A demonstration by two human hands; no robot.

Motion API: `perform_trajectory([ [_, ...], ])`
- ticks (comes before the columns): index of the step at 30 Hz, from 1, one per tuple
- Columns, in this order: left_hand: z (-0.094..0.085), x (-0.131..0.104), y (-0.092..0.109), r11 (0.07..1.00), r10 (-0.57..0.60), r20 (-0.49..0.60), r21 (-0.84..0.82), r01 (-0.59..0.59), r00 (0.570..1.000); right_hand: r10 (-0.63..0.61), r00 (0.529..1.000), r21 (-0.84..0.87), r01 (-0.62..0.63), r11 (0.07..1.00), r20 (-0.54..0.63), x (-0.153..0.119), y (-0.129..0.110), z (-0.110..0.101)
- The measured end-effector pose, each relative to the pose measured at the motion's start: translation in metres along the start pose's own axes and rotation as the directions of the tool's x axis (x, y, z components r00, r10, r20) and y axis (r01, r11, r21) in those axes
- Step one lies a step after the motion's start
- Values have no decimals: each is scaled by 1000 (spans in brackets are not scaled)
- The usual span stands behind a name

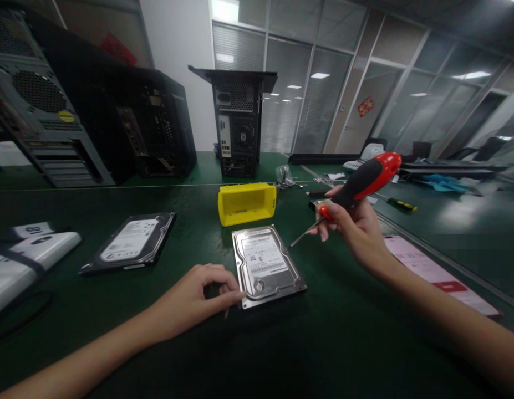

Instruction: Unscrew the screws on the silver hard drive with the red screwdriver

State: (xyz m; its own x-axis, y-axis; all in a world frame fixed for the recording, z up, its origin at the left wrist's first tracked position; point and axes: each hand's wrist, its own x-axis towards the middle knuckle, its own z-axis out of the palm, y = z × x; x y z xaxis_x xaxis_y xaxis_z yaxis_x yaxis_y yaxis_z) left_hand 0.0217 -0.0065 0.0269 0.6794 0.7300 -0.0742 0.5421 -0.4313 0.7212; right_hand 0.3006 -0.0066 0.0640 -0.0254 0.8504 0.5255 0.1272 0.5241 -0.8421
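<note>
A silver hard drive [265,269] lies label up on the green table, slightly turned. Its near left corner is gripped by my left hand [210,291], with the thumb on the corner and the fingers curled at the side; the fingertips are partly hidden. My right hand [348,221] is closed round a red and black screwdriver [360,180]. The screwdriver slants down to the left, its tip at the right edge of the drive; whether it touches a screw is too small to tell. Just behind the drive stands a yellow plastic bin [247,205], its opening facing me.
Another hard drive [134,241] lies to the left, beside a white device [36,257] with a black strap. Computer cases [238,122] stand along the back. A pink sheet [439,271] lies under my right forearm, and a yellow and black tool [401,204] is farther right.
</note>
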Motion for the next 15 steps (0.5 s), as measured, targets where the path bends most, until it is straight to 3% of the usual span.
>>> perform_trajectory([
  [15,1,0,-2,1000,8,-3,18,-8,1000,4,1000,31,-4,1000,-1,-1,-1,-1],
])
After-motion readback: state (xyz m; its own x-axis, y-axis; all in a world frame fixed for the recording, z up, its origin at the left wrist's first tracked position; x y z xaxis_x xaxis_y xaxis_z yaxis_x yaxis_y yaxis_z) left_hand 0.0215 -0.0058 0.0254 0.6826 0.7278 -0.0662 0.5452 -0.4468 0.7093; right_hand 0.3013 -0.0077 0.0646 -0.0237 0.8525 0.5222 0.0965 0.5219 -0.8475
